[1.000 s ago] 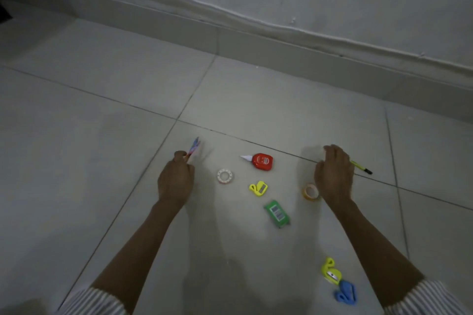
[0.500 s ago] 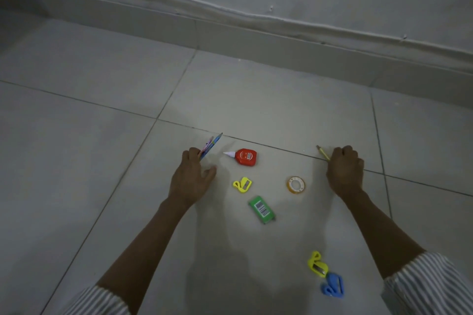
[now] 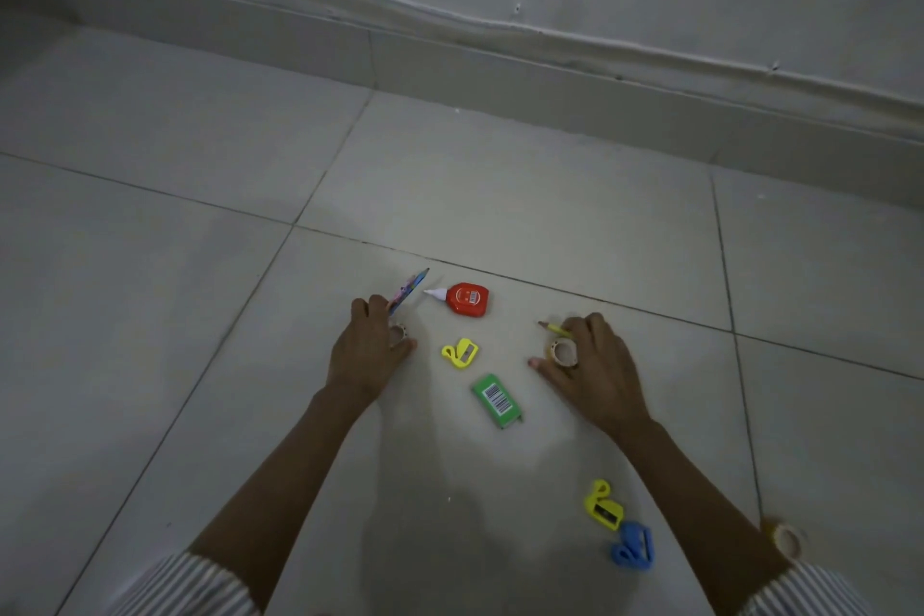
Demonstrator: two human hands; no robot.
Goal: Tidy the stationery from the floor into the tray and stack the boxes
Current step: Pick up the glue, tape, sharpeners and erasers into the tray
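Observation:
My left hand [image 3: 367,353] grips a colourful pencil [image 3: 409,290] that points up and right, and a small white tape roll [image 3: 398,331] shows under its fingers. My right hand [image 3: 595,368] holds a yellow pencil [image 3: 554,328] and pinches a tan tape roll [image 3: 564,351]. Between the hands on the floor lie a red glue bottle [image 3: 467,299], a yellow sharpener [image 3: 461,353] and a green box with a barcode [image 3: 497,400]. No tray is in view.
A second yellow sharpener [image 3: 604,505] and a blue sharpener [image 3: 634,546] lie near my right forearm. Another tape roll [image 3: 786,540] sits at the lower right. A skirting board and wall [image 3: 500,65] run across the back of the tiled floor.
My right hand has moved left with the yellow pencil and taken hold of the tan tape roll. My left hand, still gripping the colourful pencil, has closed over the white tape roll.

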